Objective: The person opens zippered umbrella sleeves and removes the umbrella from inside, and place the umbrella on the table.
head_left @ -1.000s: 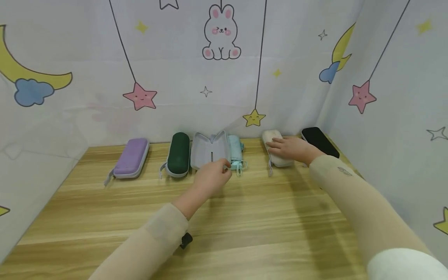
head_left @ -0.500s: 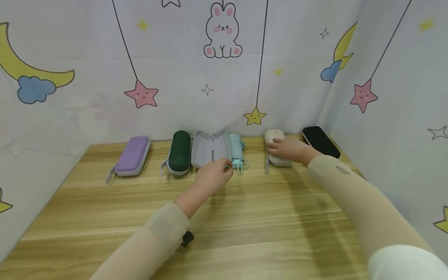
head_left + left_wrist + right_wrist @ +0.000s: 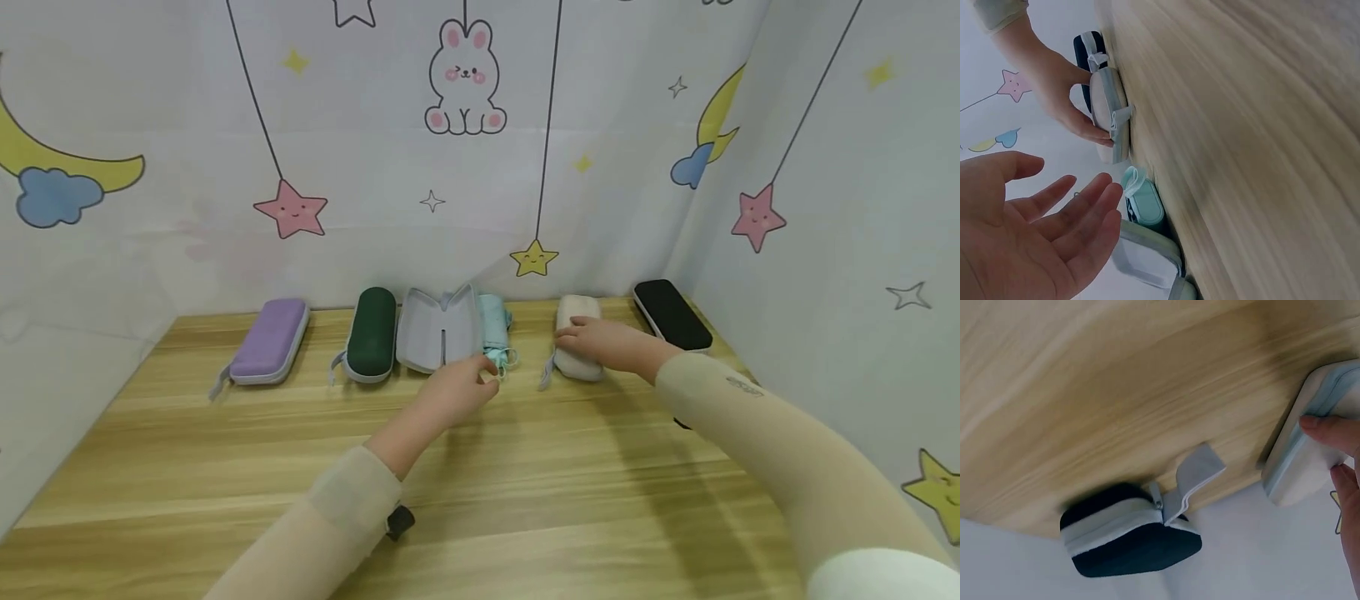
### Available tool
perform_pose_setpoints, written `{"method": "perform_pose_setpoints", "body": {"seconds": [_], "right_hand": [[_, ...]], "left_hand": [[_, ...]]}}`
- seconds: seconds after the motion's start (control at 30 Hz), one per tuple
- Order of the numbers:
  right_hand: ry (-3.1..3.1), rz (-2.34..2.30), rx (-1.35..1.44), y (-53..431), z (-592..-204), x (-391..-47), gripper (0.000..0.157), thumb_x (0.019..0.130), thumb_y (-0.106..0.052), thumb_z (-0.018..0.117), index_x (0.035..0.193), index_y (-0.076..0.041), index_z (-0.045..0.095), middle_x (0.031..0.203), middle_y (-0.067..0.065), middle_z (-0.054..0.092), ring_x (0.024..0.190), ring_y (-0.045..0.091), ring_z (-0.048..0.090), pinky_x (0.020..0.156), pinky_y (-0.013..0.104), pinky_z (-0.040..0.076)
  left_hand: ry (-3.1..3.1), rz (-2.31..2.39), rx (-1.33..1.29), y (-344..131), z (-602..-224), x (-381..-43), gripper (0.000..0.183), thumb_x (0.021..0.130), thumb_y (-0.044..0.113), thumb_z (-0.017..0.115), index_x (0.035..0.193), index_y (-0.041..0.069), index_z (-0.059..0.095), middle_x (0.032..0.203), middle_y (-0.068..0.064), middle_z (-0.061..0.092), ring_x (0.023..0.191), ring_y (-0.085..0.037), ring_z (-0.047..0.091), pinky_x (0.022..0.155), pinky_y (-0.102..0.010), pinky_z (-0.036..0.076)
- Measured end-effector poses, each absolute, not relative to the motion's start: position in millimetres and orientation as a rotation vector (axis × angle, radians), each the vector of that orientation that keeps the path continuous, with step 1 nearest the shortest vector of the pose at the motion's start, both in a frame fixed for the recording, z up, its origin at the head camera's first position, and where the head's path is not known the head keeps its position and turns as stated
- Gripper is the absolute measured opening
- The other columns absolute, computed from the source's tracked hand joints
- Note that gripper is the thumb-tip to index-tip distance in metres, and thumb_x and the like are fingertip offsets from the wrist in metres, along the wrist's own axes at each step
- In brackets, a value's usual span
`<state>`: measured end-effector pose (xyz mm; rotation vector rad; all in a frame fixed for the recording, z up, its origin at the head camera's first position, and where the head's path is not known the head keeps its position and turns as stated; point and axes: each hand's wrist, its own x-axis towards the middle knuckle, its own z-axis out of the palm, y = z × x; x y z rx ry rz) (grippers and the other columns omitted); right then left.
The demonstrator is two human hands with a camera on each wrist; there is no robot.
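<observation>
My right hand (image 3: 607,340) holds a cream zip case (image 3: 577,310) across its top, its thumb and fingers on the two sides. A grey strap hangs from the case's near end. The left hand (image 3: 459,390) hovers palm inward with fingers loosely bent, nothing in them. Just beyond it stands an unfolded light-grey case (image 3: 427,333) with its inside showing. Beside that lies a teal folded bundle (image 3: 493,321) with a looped cord. In the left wrist view, the left fingers (image 3: 1079,212) overlap the open case and are near the teal thing.
A black zip case (image 3: 671,315) lies at the back right, beyond the right forearm. Left of the open case are a dark green case (image 3: 372,333) and a purple case (image 3: 272,340). A printed white curtain (image 3: 360,150) closes off the back and sides of the wooden table (image 3: 555,500).
The cream case has shifted slightly toward me and left, the right hand going from flat on top to gripping its sides. The left hand has drawn back a little from the open case.
</observation>
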<state>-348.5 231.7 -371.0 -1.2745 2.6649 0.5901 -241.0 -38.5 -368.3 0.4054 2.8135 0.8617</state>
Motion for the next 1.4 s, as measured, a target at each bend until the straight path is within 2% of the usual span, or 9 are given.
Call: {"method": "perform_pose_setpoints", "body": {"seconds": [0.2,0.37,0.6,0.9,1.03,1.17,1.27,1.4], "right_hand": [[2.699,0.442,-1.305,223,-375,-335,0.053,0.089,0.018,0.057,0.137,-0.005,0.053,0.142,0.012,0.049,0.132,0.042,0.04,0.103,0.052,0.037],[2.705,0.497,-1.373,218,-378,-329,0.051,0.087,0.015,0.061,0.134,-0.006,0.057,0.137,0.01,0.054,0.125,0.04,0.047,0.1,0.049,0.042],[2.728,0.553,-1.432,208,-367,-320,0.053,0.08,0.012,0.07,0.129,-0.008,0.063,0.13,0.007,0.06,0.114,0.035,0.055,0.092,0.044,0.048],[2.659,0.645,-1.375,186,-362,-306,0.056,0.079,0.004,0.076,0.131,-0.011,0.061,0.131,0.005,0.059,0.109,0.032,0.057,0.087,0.042,0.05],[2.667,0.671,-1.415,186,-363,-302,0.054,0.08,0.004,0.076,0.13,-0.011,0.062,0.129,0.004,0.061,0.103,0.031,0.059,0.082,0.04,0.051],[2.658,0.666,-1.469,184,-364,-297,0.057,0.076,0.001,0.079,0.128,-0.011,0.063,0.126,0.004,0.062,0.098,0.03,0.059,0.079,0.039,0.051],[2.623,0.668,-1.473,182,-362,-293,0.062,0.071,-0.004,0.084,0.128,-0.011,0.063,0.125,0.004,0.062,0.096,0.029,0.058,0.078,0.038,0.049],[2.57,0.683,-1.456,177,-360,-288,0.066,0.068,-0.011,0.089,0.128,-0.011,0.062,0.123,0.004,0.062,0.096,0.027,0.058,0.078,0.037,0.048]], "left_hand": [[2.723,0.937,0.424,-31,-378,-240,0.033,0.099,0.028,0.055,0.127,0.011,0.061,0.106,-0.006,0.065,0.091,-0.021,0.061,0.075,-0.037,0.049],[2.657,0.992,0.452,-24,-384,-240,0.031,0.099,0.026,0.055,0.125,0.01,0.062,0.108,-0.006,0.065,0.094,-0.021,0.061,0.076,-0.037,0.05],[2.664,0.976,0.427,-20,-384,-241,0.028,0.098,0.026,0.057,0.119,0.01,0.066,0.107,-0.006,0.067,0.092,-0.019,0.062,0.077,-0.036,0.049],[2.65,0.955,0.598,-16,-391,-248,0.026,0.096,0.015,0.059,0.116,0.002,0.068,0.112,-0.01,0.068,0.105,-0.022,0.061,0.089,-0.036,0.049],[2.619,0.977,0.563,-13,-395,-250,0.028,0.094,0.01,0.061,0.119,0.0,0.066,0.114,-0.011,0.067,0.11,-0.024,0.06,0.093,-0.037,0.047],[2.618,0.995,0.508,-12,-399,-252,0.028,0.093,0.005,0.062,0.12,-0.001,0.065,0.115,-0.012,0.066,0.111,-0.026,0.059,0.095,-0.038,0.046],[2.618,0.986,0.506,-12,-403,-254,0.028,0.092,0.004,0.062,0.119,-0.002,0.065,0.113,-0.012,0.067,0.105,-0.024,0.062,0.091,-0.037,0.048],[2.553,0.973,0.519,-12,-409,-257,0.029,0.091,0.003,0.062,0.119,-0.003,0.065,0.101,-0.01,0.068,0.077,-0.017,0.062,0.07,-0.029,0.051]]}}
